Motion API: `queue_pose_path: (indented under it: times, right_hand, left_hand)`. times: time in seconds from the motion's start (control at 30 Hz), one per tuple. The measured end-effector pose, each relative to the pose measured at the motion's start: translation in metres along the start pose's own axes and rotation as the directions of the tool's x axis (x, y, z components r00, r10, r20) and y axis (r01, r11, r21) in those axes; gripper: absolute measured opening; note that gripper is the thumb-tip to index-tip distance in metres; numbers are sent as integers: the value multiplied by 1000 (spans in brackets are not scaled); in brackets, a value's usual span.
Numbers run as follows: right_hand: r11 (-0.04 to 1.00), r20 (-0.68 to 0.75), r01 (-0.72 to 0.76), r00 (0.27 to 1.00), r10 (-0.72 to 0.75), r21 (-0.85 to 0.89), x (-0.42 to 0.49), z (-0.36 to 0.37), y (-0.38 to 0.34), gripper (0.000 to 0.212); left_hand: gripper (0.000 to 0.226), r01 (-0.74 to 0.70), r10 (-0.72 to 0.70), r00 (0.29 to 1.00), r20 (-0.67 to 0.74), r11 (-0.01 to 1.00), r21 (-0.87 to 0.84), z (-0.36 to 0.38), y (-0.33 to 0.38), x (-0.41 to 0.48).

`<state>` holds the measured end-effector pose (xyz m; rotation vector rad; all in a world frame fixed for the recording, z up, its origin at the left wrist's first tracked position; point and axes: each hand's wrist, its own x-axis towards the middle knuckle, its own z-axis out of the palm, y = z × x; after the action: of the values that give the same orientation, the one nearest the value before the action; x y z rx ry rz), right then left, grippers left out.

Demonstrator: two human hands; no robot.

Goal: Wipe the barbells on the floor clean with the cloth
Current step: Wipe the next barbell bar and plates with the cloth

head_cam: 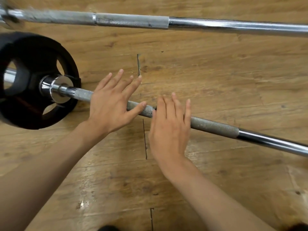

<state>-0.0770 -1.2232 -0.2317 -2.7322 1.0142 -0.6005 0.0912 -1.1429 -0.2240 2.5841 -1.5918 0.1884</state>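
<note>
Hands open over near bar (215,126); no cloth in view.
Left hand (111,104) and right hand (170,125), fingers straight, cover its knurled grip, likely to roll it; far bar (133,20) lies apart.

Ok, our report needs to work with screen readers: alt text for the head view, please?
Two open hands, left hand and right hand, are spread over the knurled grip of the near barbell on a wooden floor; no cloth is in view. A black weight plate sits on its left end, and a second barbell lies farther off.
</note>
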Motion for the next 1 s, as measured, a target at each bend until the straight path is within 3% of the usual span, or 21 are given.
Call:
queue_pose_path:
  times: [0.1,0.2,0.3,0.47,0.6,0.7,0.83,0.9,1.0]
  right_hand:
    - [975,85,213,975,-207,-67,-6,-19,45,44]
    - [942,96,306,951,-295,-140,-18,-42,104,43]
    - [945,96,281,959,-267,-168,-14,-39,98,45]
    - [941,160,319,940,-300,-111,22,-7,9,48]
    - [919,230,386,904,-360,-82,8,-32,47,44]
    - [925,259,356,914,-313,-136,-7,-58,86,38]
    - [944,202,284,947,-249,-165,6,-25,18,9]
    - [948,195,307,938,-286,-84,14,-18,-11,10]
    - [923,224,381,905,-362,-46,-6,-34,19,22]
  left_hand:
    - [80,-2,2,1000,23,1000,5,-2,-3,0]
    - [79,2,-2,1000,-1,1000,-10,-2,-1,-2]
    - [77,28,-29,998,-53,1000,-14,0,4,-5]
    - [75,5,-5,999,-32,1000,-25,-4,5,-9]
    - [70,-12,11,1000,-14,999,-34,-8,3,-16]
    - [63,7,-9,999,-38,999,-44,-5,7,-23]
    - [58,6,-8,999,-34,999,-37,-8,8,-32]
    - [60,-9,8,1000,-11,1000,-29,-11,8,-37]
    - [62,0,-1,1000,-21,1000,-31,-13,9,-45]
